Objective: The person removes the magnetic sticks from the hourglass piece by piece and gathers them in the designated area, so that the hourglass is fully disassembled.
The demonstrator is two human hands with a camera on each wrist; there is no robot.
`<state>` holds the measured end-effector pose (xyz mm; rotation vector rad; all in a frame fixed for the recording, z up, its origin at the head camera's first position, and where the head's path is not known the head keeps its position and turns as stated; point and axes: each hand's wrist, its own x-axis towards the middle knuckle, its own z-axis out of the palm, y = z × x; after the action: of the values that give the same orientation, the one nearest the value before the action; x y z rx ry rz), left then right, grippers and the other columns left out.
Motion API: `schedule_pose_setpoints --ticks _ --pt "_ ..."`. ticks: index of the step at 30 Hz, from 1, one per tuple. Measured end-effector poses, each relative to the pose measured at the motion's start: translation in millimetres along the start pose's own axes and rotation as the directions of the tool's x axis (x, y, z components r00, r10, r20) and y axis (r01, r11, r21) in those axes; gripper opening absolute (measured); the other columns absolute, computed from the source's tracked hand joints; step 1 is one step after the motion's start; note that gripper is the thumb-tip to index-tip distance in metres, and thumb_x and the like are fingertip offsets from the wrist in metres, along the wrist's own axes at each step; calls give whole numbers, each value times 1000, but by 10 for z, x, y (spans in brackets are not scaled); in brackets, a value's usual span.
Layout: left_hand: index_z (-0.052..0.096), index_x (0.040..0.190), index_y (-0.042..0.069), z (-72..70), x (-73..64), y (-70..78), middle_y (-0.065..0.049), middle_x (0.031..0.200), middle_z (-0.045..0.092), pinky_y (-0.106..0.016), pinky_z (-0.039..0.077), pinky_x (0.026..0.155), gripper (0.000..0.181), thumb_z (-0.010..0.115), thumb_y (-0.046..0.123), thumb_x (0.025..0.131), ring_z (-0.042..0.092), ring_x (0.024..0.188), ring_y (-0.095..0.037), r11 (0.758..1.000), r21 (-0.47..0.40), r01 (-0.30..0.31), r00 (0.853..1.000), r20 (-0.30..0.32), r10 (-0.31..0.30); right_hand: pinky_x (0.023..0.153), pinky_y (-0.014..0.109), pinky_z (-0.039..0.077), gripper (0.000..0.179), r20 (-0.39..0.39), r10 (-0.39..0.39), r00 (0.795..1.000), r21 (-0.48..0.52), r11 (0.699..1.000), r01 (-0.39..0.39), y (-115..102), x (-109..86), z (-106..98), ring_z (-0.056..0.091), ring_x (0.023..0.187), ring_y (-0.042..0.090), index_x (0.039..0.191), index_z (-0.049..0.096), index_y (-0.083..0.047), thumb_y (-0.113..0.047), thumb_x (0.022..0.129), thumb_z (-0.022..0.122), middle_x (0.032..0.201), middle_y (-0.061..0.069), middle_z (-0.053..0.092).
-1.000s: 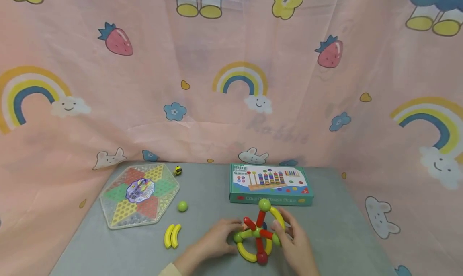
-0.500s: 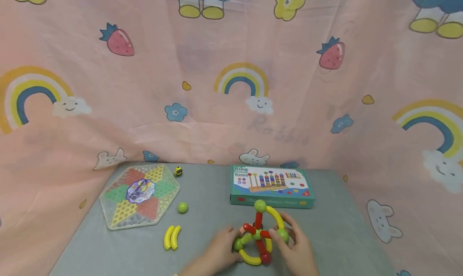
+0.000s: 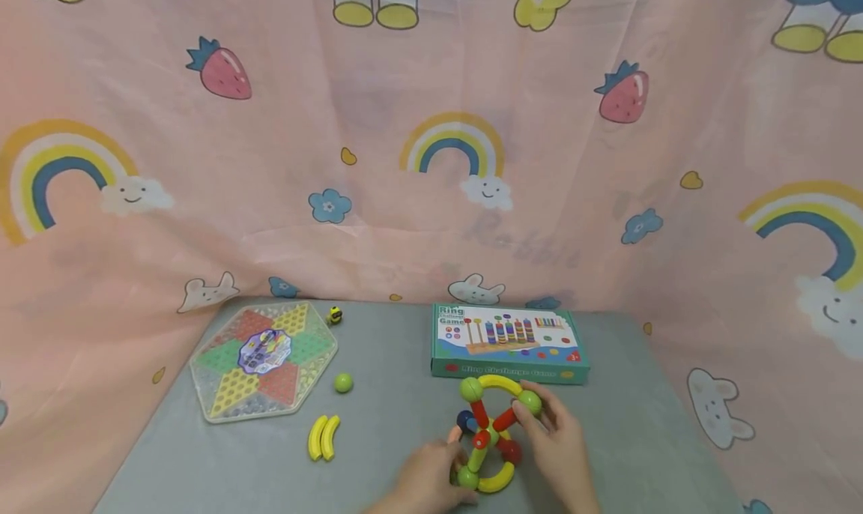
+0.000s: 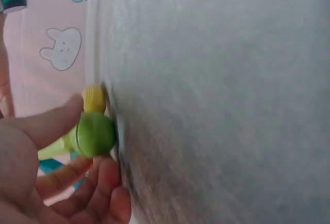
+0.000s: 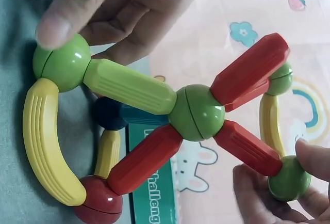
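Note:
Both hands hold a toy frame of balls and rods, its green centre ball (image 5: 197, 112) joined to red rods (image 5: 146, 159) and a light-green rod (image 5: 129, 85). My left hand (image 3: 431, 475) grips the lower-left green ball (image 4: 97, 134) between thumb and fingers, close to the tabletop. My right hand (image 3: 556, 443) pinches the upper-right green ball (image 5: 290, 178). A curved yellow rod (image 3: 500, 382) links that ball to another green ball (image 3: 471, 389). Lower down, a curved yellow rod (image 5: 51, 141) meets a dark red ball (image 5: 99, 206). A dark blue ball (image 3: 466, 421) sits at the far side.
Left on the grey table lie two yellow curved rods (image 3: 323, 437), a loose green ball (image 3: 343, 383) and a hexagonal checkers board (image 3: 266, 360). A small yellow-and-black toy (image 3: 334, 315) is behind them. The green Ring Challenge Game box (image 3: 509, 343) lies behind the frame, before a pink curtain (image 3: 377, 259).
The frame has turned counter-clockwise in the head view: its right-hand ball rose and its left-hand ball dropped to the right. Left hand has moved right and down with it; right hand still pinches its ball.

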<state>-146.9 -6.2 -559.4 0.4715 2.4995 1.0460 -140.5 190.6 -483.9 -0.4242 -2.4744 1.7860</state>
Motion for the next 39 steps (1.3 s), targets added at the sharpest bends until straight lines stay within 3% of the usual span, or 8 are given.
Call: schedule_pose_setpoints --ticks 4,9,14,17,19,23,28,39 --pt "71 95 13 -125 7 -48 12 71 57 -21 43 56 23 83 9 75 49 62 -3 996 -60 -66 998 -1 66 89 35 58 47 8 -14 1000 5 1000 14 5 5 -4 59 129 36 140 55 -14 -32 99 66 145 16 53" --pt "70 108 10 -490 67 39 5 85 64 -23 47 58 32 71 -2 78 53 68 -5 993 -83 -89 987 -142 76 86 34 59 48 9 -5 1000 2 1000 5 23 -19 8 62 125 36 142 54 -15 -32 99 65 144 17 53" --pt "57 138 19 -792 129 255 0 122 63 -27 56 78 60 77 7 83 61 92 -7 966 -14 -260 935 -252 248 86 35 60 49 4 -4 1000 -3 1000 4 23 -20 12 63 123 35 143 52 -15 -32 100 64 144 17 53" --pt "53 143 23 -880 160 381 1 133 60 -26 56 85 65 79 13 85 62 100 -8 937 41 -346 905 -249 345 87 35 59 48 6 -13 1000 4 1000 13 15 -14 5 63 122 35 143 52 -15 -31 100 64 144 17 53" --pt "55 142 24 -894 179 451 2 134 61 -27 56 86 61 79 14 86 62 102 -7 924 63 -378 896 -226 382 87 35 60 48 10 -17 1000 9 1000 17 13 -13 -2 63 122 35 143 52 -14 -30 100 64 144 17 53" --pt "64 131 22 -851 198 564 5 124 64 -22 55 87 47 79 15 88 62 102 -5 913 134 -386 895 -184 406 86 34 60 49 22 -13 1000 23 1000 13 24 -21 -18 62 124 35 143 52 -12 -30 100 64 145 17 53" --pt "69 120 19 -796 212 630 5 116 65 -16 54 84 38 81 12 86 62 99 -5 909 185 -374 890 -205 408 87 34 60 50 25 12 1000 28 1000 -13 45 -32 -37 61 125 35 143 51 -12 -34 99 64 144 17 53" --pt "71 107 18 -796 243 650 2 109 68 -17 56 76 29 84 11 82 61 89 -1 937 30 -348 912 -223 346 88 34 59 47 29 16 999 27 1000 -17 54 -31 -52 61 125 34 141 51 -15 -33 100 63 144 15 53"
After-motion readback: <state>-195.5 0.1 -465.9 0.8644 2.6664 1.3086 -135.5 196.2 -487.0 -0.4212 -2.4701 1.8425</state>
